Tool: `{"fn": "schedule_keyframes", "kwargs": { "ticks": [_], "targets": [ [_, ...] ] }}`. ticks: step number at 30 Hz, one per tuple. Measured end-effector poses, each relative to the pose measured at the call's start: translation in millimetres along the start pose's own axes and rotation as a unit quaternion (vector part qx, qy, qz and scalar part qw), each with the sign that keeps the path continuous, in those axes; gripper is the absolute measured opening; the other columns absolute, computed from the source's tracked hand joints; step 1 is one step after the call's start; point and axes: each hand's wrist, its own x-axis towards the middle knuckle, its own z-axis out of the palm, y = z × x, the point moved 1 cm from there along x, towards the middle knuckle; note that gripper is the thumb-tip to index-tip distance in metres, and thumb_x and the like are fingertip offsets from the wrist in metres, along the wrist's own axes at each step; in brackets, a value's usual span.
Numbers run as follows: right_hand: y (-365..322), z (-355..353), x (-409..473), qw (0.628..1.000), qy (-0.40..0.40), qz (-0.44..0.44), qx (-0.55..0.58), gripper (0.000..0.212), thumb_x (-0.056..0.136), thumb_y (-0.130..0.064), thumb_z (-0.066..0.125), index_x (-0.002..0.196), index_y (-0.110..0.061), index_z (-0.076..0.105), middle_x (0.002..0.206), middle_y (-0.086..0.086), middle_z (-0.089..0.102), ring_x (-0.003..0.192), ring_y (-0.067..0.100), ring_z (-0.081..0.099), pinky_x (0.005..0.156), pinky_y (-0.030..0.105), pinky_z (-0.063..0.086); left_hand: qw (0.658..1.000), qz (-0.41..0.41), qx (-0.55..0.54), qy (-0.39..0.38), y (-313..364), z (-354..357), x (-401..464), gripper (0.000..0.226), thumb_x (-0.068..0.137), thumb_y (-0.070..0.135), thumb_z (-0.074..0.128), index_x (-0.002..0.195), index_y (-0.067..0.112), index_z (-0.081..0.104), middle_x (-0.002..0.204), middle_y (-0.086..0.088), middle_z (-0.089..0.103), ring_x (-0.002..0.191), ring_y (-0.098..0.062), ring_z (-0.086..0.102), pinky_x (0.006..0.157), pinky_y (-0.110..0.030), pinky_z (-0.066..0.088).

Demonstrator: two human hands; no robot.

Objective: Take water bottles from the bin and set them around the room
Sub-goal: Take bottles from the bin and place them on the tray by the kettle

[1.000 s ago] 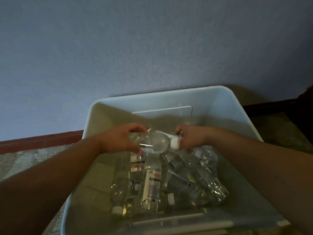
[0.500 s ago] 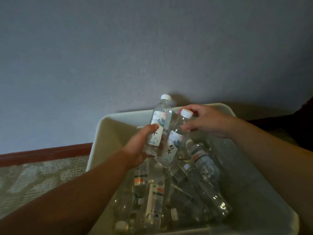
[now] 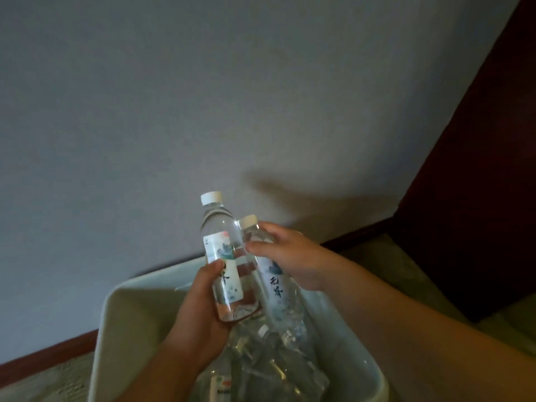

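Observation:
My left hand (image 3: 200, 311) grips the lower half of a clear water bottle (image 3: 222, 248) with a white cap and a pale printed label, held upright above the bin. My right hand (image 3: 293, 256) holds a second, similar bottle (image 3: 275, 288) by its neck, tilted a little, right beside the first so the two nearly touch. Below them the pale plastic bin (image 3: 124, 309) holds several more clear bottles (image 3: 269, 361) lying in a heap.
A plain grey wall (image 3: 203, 97) stands behind the bin, with a dark red skirting board (image 3: 49, 352) along the carpeted floor. A dark brown piece of furniture (image 3: 475, 184) rises at the right.
Both hands reached into the bin, each took a bottle, and have lifted them up out of the heap. The view has tilted upward toward the wall.

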Motion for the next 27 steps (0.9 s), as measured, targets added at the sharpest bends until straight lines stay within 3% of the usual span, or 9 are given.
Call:
{"fn": "schedule_keyframes", "kwargs": {
  "ticks": [3, 5, 9, 11, 15, 17, 20, 24, 27],
  "targets": [
    [-68.0, -14.2, -42.8, 0.997, 0.001, -0.070, -0.022, 0.032, 0.092, -0.030, 0.070, 0.123, -0.038, 0.066, 0.123, -0.002, 0.070, 0.109, 0.024, 0.069, 0.095, 0.045, 0.056, 1.000, 0.011, 0.009, -0.026, 45.2, 55.1, -30.7, 0.057, 0.082, 0.041, 0.062, 0.129, 0.010, 0.063, 0.117, -0.022, 0.071, 0.098, -0.037, 0.072, 0.085, -0.053, 0.058],
    [-124.1, -21.8, -70.8, 0.993, 0.056, -0.101, -0.006, 0.044, 0.090, -0.035, 0.070, 0.133, -0.035, 0.060, 0.128, 0.001, 0.067, 0.110, 0.025, 0.069, 0.097, 0.050, 0.055, 0.998, 0.024, 0.027, -0.046, 86.3, 100.4, -48.1, 0.061, 0.077, 0.039, 0.066, 0.129, 0.007, 0.063, 0.114, -0.023, 0.072, 0.097, -0.037, 0.072, 0.082, -0.051, 0.059],
    [-247.1, -40.6, -133.5, 0.982, 0.118, -0.149, 0.009, 0.042, 0.088, -0.050, 0.066, 0.120, -0.023, 0.066, 0.107, 0.005, 0.076, 0.095, 0.027, 0.075, 0.090, 0.053, 0.058, 0.988, 0.062, 0.104, -0.096, 177.9, 206.2, -87.1, 0.063, 0.076, 0.036, 0.068, 0.132, 0.010, 0.061, 0.119, -0.024, 0.069, 0.103, -0.040, 0.069, 0.089, -0.057, 0.056],
    [-309.9, -49.9, -169.5, 0.976, 0.137, -0.169, 0.023, 0.043, 0.081, -0.057, 0.065, 0.109, -0.026, 0.069, 0.101, 0.004, 0.078, 0.091, 0.025, 0.076, 0.087, 0.049, 0.060, 0.983, 0.060, 0.124, -0.122, 222.2, 261.2, -109.2, 0.063, 0.075, 0.038, 0.072, 0.132, 0.013, 0.062, 0.121, -0.024, 0.069, 0.104, -0.041, 0.070, 0.082, -0.054, 0.058],
    [-427.7, -63.5, -246.5, 0.963, 0.164, -0.205, 0.069, 0.031, 0.088, -0.045, 0.068, 0.109, -0.021, 0.071, 0.107, 0.009, 0.076, 0.099, 0.032, 0.073, 0.095, 0.054, 0.054, 0.958, 0.083, 0.178, -0.207, 303.5, 372.1, -159.3, 0.073, 0.067, 0.045, 0.079, 0.131, 0.014, 0.062, 0.113, -0.019, 0.074, 0.097, -0.034, 0.074, 0.071, -0.043, 0.061],
    [-486.8, -69.8, -291.1, 0.952, 0.192, -0.225, 0.074, 0.038, 0.086, -0.043, 0.071, 0.115, -0.018, 0.069, 0.113, 0.012, 0.074, 0.103, 0.033, 0.072, 0.098, 0.057, 0.052, 0.943, 0.092, 0.206, -0.245, 340.2, 429.6, -188.8, 0.076, 0.065, 0.050, 0.081, 0.131, 0.018, 0.062, 0.114, -0.016, 0.075, 0.100, -0.034, 0.074, 0.072, -0.041, 0.061],
    [-566.6, -82.9, -359.3, 0.936, 0.236, -0.252, 0.073, 0.052, 0.079, -0.040, 0.074, 0.123, -0.016, 0.064, 0.120, 0.016, 0.071, 0.108, 0.037, 0.070, 0.099, 0.060, 0.050, 0.916, 0.116, 0.246, -0.296, 383.4, 512.6, -232.2, 0.075, 0.063, 0.062, 0.084, 0.126, 0.024, 0.066, 0.118, -0.017, 0.073, 0.107, -0.037, 0.071, 0.078, -0.044, 0.060],
    [-642.6, -110.8, -445.0, 0.918, 0.282, -0.274, 0.045, 0.040, 0.089, -0.029, 0.072, 0.124, -0.012, 0.063, 0.121, 0.016, 0.071, 0.111, 0.039, 0.067, 0.103, 0.062, 0.046, 0.892, 0.136, 0.268, -0.339, 413.4, 612.4, -283.1, 0.079, 0.067, 0.070, 0.077, 0.130, 0.024, 0.063, 0.121, -0.019, 0.071, 0.110, -0.041, 0.069, 0.085, -0.054, 0.058],
    [-679.1, -130.7, -507.7, 0.903, 0.311, -0.296, 0.031, 0.033, 0.092, -0.026, 0.066, 0.121, -0.009, 0.065, 0.114, 0.018, 0.074, 0.104, 0.038, 0.071, 0.096, 0.056, 0.053, 0.890, 0.129, 0.262, -0.350, 418.9, 676.1, -316.1, 0.060, 0.076, 0.068, 0.069, 0.111, 0.021, 0.075, 0.110, -0.019, 0.075, 0.096, -0.036, 0.075, 0.071, -0.044, 0.060]
  ]
}}
